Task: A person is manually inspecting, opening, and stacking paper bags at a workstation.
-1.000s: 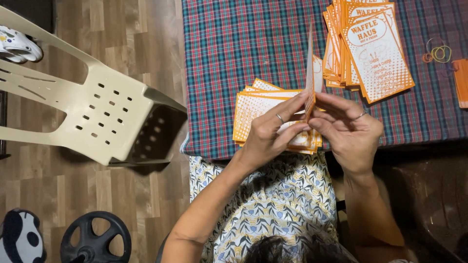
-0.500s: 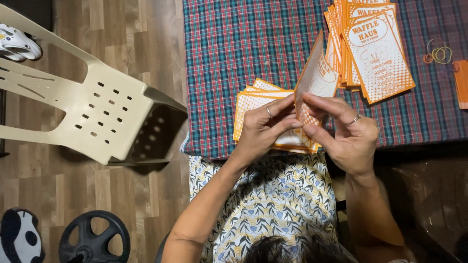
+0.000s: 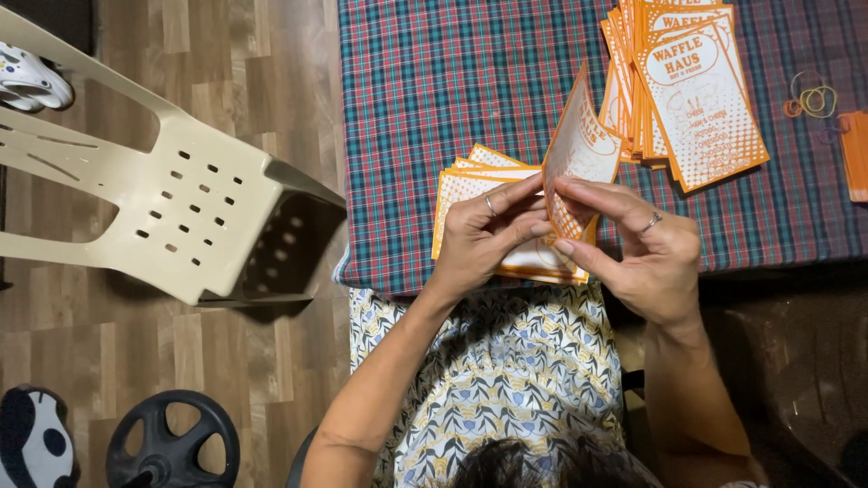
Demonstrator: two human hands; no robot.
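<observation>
Seen from the head camera looking straight down, both hands meet over the near edge of a desk covered in a blue, red and green plaid cloth. The left hand and the right hand together hold one orange-and-white printed paper sleeve, which stands tilted up off the desk; the fingers of the left hand are closed narrowly on its lower edge, and the right hand's fingers pinch the same edge from the other side. Each hand wears a ring. Directly beneath the hands lies a low stack of matching orange-and-white paper sleeves, flat on the cloth at the desk's near edge. A second, fanned pile of the same printed sleeves lies farther back to the right, well apart from the hands. Near the right edge of the desk lie a few loose coloured rubber bands. To the left, on the wooden plank floor, a beige perforated plastic chair lies tipped over, and a black wheel-shaped object rests at the lower left.
</observation>
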